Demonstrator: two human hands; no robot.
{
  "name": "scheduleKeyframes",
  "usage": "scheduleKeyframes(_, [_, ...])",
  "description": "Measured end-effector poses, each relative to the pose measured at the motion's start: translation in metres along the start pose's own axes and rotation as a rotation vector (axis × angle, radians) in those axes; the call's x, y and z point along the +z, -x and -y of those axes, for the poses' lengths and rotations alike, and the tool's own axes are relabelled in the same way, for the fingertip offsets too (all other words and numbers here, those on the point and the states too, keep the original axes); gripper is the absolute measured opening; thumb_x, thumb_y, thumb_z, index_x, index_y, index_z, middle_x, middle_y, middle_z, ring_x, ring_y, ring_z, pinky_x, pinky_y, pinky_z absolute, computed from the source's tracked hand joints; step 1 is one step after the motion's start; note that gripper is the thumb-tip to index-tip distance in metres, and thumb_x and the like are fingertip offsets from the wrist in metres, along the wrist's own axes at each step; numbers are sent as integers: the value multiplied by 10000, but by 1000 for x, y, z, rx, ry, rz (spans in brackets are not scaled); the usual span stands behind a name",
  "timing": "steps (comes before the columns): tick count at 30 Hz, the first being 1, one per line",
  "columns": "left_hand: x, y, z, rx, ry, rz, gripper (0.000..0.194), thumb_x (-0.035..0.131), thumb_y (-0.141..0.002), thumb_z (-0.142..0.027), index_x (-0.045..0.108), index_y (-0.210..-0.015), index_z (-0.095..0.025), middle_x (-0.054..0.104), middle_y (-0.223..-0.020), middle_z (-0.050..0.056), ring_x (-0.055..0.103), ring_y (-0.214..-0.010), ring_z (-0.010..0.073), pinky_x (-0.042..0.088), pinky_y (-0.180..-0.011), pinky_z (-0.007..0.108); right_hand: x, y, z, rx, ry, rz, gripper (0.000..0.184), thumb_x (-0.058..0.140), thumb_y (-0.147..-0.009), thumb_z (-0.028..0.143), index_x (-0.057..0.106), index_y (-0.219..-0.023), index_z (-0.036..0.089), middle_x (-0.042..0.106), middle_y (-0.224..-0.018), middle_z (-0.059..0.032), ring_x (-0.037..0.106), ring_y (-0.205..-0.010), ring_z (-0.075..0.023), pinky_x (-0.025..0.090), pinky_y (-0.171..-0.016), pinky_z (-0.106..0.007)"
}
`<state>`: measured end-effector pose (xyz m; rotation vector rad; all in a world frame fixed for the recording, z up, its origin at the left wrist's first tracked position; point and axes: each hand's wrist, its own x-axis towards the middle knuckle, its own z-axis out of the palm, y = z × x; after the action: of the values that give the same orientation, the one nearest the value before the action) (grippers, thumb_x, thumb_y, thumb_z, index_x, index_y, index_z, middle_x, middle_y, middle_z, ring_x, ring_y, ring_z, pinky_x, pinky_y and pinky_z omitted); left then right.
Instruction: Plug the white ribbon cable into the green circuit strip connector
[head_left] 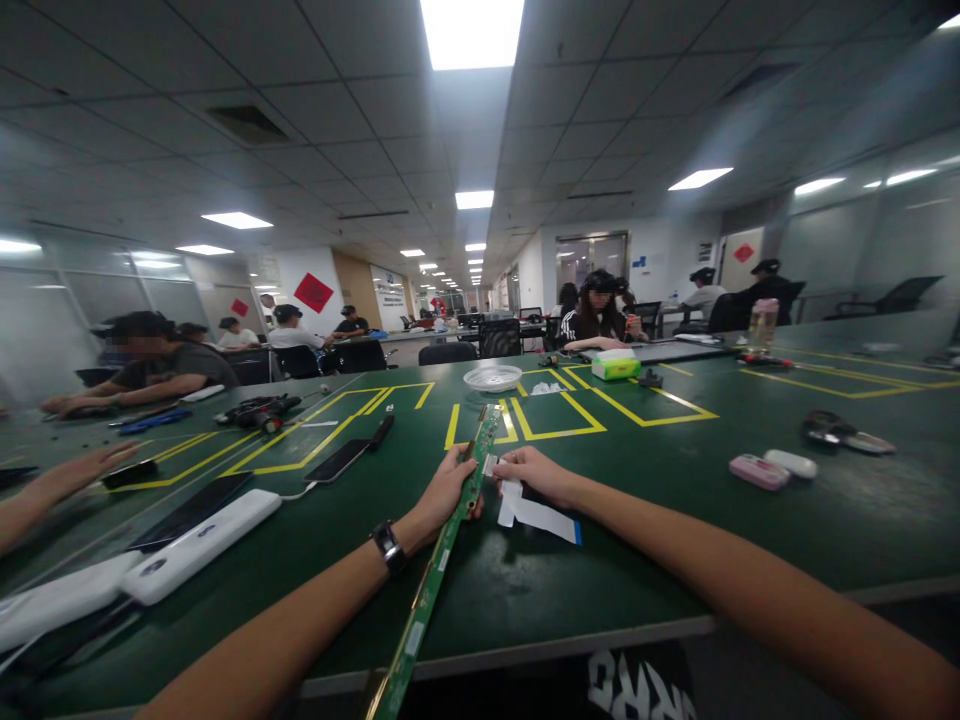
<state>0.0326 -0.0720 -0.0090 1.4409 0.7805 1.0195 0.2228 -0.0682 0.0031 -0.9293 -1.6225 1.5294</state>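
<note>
My left hand (448,485) is closed around a long, narrow green circuit board (431,578), which slants from the middle of the view down past the table's front edge. At the board's right side, my right hand (534,472) pinches one end of a white flat ribbon cable (546,517). The cable is folded, and its free end with a blue tip hangs toward the lower right. The pinched end is close against the board; whether it sits in a connector I cannot tell.
Ahead on the green table (645,540) are a clear round dish (492,378) and a green tissue pack (615,365). White power strips (202,545) and a phone (339,462) lie left; a pink case (758,471) lies right. Another person's hand (82,468) rests at far left.
</note>
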Motion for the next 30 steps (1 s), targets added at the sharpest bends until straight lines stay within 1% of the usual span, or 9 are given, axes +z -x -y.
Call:
scheduleKeyframes(6, [5, 4, -5, -10, -26, -14, 376, 506, -893, -442, 374, -1140, -190, 603, -624, -30, 551, -361, 123, 357, -323, 166, -3, -3, -4, -20, 19, 15, 345, 734, -715, 448, 610, -708, 126, 626, -590, 12, 512, -479, -79, 356, -456, -197])
scheduleKeyframes(10, [3, 3, 2, 11, -51, 45, 360, 481, -911, -459, 387, -1143, -200, 567, -657, -44, 537, -385, 109, 376, -339, 170, -2, -4, -7, -6, 14, 1, 346, 742, -698, 447, 601, -712, 131, 640, -609, 4, 535, -496, -91, 378, -474, -205])
scheduleKeyframes(13, [0, 2, 8, 7, -105, 70, 374, 466, -925, -483, 416, -1159, -195, 533, -626, -56, 504, -399, 94, 387, -367, 165, 0, -5, -9, -11, -5, -4, 344, 743, -693, 440, 587, -689, 133, 637, -606, 3, 549, -517, -98, 398, -506, -211])
scheduleKeyframes(17, [1, 7, 4, 10, -187, 38, 383, 453, -939, -458, 430, -1220, -198, 533, -646, -51, 477, -425, 94, 399, -394, 174, 0, -4, -8, -29, 32, 2, 334, 724, -713, 443, 601, -691, 133, 638, -620, 3, 552, -537, -104, 403, -527, -215])
scheduleKeyframes(19, [3, 11, -3, 19, -239, 15, 371, 460, -943, -428, 450, -1236, -200, 574, -734, -22, 529, -512, 111, 438, -454, 191, 0, -2, -7, -44, 98, 5, 326, 705, -736, 440, 612, -692, 131, 630, -615, 6, 537, -530, -100, 388, -517, -211])
scheduleKeyframes(21, [5, 14, -9, 81, -294, -7, 328, 474, -944, -385, 501, -1205, -187, 618, -889, 23, 602, -718, 142, 488, -612, 213, -1, 0, -5, -55, 168, 8, 325, 688, -757, 438, 617, -681, 130, 608, -588, 14, 505, -503, -91, 357, -491, -205])
scheduleKeyframes(23, [6, 16, -13, 128, -325, -17, 302, 486, -941, -359, 538, -1174, -175, 626, -1001, 46, 604, -892, 171, 479, -769, 234, -2, 1, -5, -65, 209, 24, 335, 675, -769, 447, 617, -670, 132, 587, -564, 21, 476, -481, -86, 333, -473, -202])
scheduleKeyframes(24, [6, 17, -14, 135, -330, -14, 303, 489, -939, -358, 544, -1173, -173, 627, -1021, 49, 597, -934, 183, 466, -815, 246, -3, 1, -5, -73, 220, 34, 342, 671, -773, 453, 617, -666, 133, 579, -556, 23, 468, -475, -85, 327, -470, -202])
scheduleKeyframes(30, [5, 17, -15, 145, -312, 12, 322, 518, -925, -361, 552, -1187, -176, 632, -1029, 53, 583, -1003, 209, 441, -864, 265, -5, -1, -7, -107, 255, 46, 357, 657, -783, 470, 617, -666, 135, 571, -565, 19, 472, -492, -86, 327, -476, -197])
